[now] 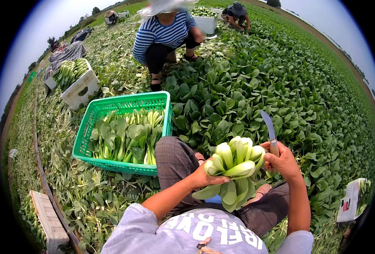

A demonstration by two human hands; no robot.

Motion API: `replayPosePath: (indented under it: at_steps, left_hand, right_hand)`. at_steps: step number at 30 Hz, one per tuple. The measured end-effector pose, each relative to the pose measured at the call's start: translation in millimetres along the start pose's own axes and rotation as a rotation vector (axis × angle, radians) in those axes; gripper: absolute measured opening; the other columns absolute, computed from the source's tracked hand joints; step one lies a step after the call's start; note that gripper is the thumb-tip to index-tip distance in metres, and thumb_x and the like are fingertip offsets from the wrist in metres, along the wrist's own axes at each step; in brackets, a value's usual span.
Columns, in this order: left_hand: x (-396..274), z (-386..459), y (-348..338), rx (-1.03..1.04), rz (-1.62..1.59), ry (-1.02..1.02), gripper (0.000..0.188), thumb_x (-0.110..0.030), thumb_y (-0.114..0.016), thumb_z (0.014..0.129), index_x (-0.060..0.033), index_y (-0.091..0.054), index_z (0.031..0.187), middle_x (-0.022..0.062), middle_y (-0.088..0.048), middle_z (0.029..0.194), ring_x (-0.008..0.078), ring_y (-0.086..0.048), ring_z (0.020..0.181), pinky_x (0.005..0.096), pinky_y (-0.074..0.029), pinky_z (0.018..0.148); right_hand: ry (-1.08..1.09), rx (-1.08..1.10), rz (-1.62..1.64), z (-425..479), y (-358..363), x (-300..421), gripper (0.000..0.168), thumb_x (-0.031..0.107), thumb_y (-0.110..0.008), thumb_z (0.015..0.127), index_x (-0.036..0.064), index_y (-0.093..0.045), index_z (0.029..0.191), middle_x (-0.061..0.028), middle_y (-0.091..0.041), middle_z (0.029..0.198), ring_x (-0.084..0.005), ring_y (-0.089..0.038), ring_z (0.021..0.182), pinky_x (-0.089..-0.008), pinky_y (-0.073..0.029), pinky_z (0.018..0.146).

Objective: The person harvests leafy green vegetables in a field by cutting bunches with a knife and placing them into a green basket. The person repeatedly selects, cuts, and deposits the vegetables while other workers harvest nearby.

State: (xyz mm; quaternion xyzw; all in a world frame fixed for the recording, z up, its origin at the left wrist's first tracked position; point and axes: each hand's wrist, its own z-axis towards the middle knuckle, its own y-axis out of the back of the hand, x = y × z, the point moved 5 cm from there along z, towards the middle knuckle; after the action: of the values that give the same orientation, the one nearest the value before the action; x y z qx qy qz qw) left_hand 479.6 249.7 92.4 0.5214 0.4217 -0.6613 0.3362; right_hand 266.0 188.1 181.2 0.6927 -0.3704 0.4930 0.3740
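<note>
My left hand (211, 174) holds a bunch of bok choy (235, 158), its pale stem ends up and its leaves hanging over my lap. At the right side of the bunch, my right hand (279, 160) is closed on the wooden handle of a knife (269, 125), whose curved blade points up. The right fingertips are near the outer stalks; whether they touch them is hard to tell. To the left of my knee stands a green plastic crate (120, 101) holding many heads of bok choy (127, 136).
Uncut bok choy plants (225, 92) grow ahead and right. Cut leaves (111, 190) litter the ground at left. A person in a striped shirt (165, 35) crouches ahead beyond the crate. White boxes stand at left (81, 90), lower left (49, 219) and right (349, 203).
</note>
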Motion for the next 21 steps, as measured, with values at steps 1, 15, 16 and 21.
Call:
replayPosePath:
  at_steps: [1,15,16,21]
  left_hand:
    - [3.9,-0.3,-1.6,-0.022,-0.025,-0.001,0.077,-0.006,-0.076,0.074,-0.0057,-0.033,0.137,0.0065,-0.053,0.126,0.0158,-0.049,0.116,0.0325,-0.038,0.101]
    - [-10.9,8.5,12.2,-0.282,-0.051,-0.255,0.055,-0.011,-0.078,0.074,-0.003,-0.05,0.12,0.0047,-0.059,0.111,0.0139,-0.054,0.101,0.0303,-0.044,0.09]
    - [-15.9,7.1,11.8,-0.326,-0.096,-0.29,0.045,-0.016,-0.076,0.077,-0.0017,-0.055,0.114,0.0051,-0.06,0.109,0.0145,-0.055,0.1,0.03,-0.045,0.087]
    - [-24.2,-5.0,36.8,-0.399,-0.039,-0.179,0.06,-0.019,-0.075,0.078,-0.0027,-0.044,0.127,0.0061,-0.056,0.117,0.0152,-0.053,0.105,0.0315,-0.043,0.091]
  right_hand:
    - [-0.007,-0.05,-0.094,-0.6,2.7,0.2,0.039,0.026,-0.073,0.08,0.002,-0.056,0.106,0.0001,-0.057,0.077,-0.0051,-0.052,0.059,-0.0185,-0.043,0.051]
    - [0.282,-0.773,-1.127,-10.0,116.5,-81.3,0.032,0.013,-0.066,0.081,0.002,-0.056,0.109,-0.0155,-0.056,0.096,-0.0338,-0.054,0.091,-0.0378,-0.044,0.081]
    - [0.017,-0.66,-0.904,-6.3,130.3,-100.3,0.029,0.014,-0.066,0.082,0.003,-0.057,0.107,-0.0131,-0.057,0.086,-0.0276,-0.055,0.075,-0.0354,-0.045,0.067]
    - [-0.108,-0.613,-0.648,-0.6,148.9,-127.0,0.023,0.015,-0.066,0.081,0.002,-0.057,0.099,-0.007,-0.054,0.066,-0.0147,-0.05,0.047,-0.0304,-0.041,0.044]
